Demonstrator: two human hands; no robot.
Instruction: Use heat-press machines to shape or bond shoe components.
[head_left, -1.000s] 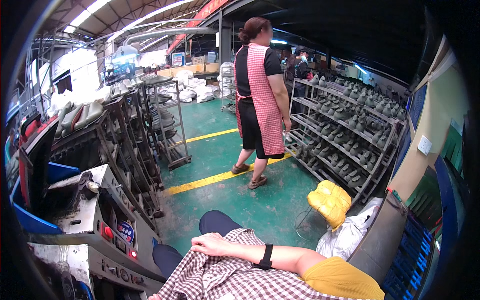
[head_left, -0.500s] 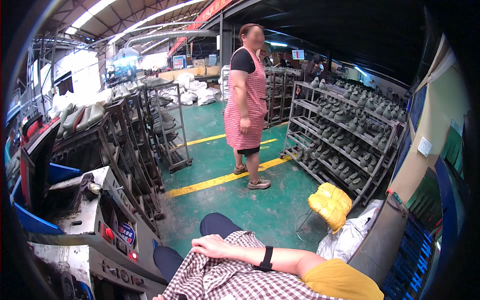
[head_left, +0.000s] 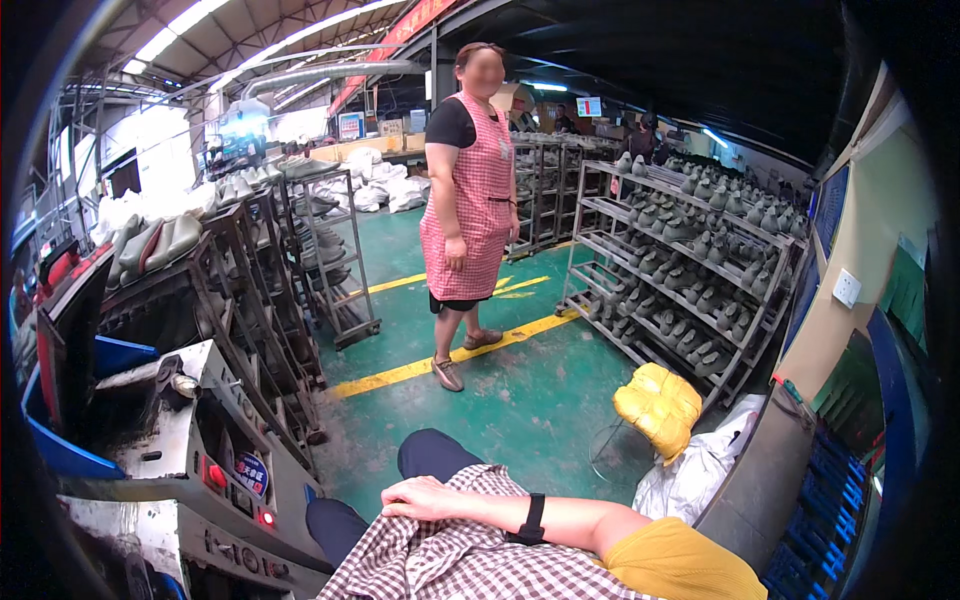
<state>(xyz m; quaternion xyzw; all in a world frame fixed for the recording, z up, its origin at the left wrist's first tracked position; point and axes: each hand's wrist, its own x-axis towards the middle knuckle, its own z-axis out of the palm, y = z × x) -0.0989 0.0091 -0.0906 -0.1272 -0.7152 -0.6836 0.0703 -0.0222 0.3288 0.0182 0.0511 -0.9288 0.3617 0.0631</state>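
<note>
My right hand (head_left: 418,497) lies over my raised leg with its fingers curled together on the edge of a brown-and-white checked apron (head_left: 420,560). The cloth drapes in folds from it across my lap. My right forearm crosses from the right, with a black band (head_left: 531,518) on the wrist and a yellow sleeve (head_left: 680,560) above the elbow. Dark trousers (head_left: 436,452) show beyond the apron. My left hand is out of the picture.
A person in a red checked apron (head_left: 470,215) stands ahead on the green floor (head_left: 520,410). Shoe racks stand right (head_left: 690,255) and left (head_left: 215,270). At lower left is a worn machine (head_left: 200,440); a yellow bundle (head_left: 658,410) and white sack (head_left: 690,485) sit at right.
The person ahead has stepped left and turned more toward me. My left fingertips, at the lower edge before, are out of sight. My right hand stays on the apron.
</note>
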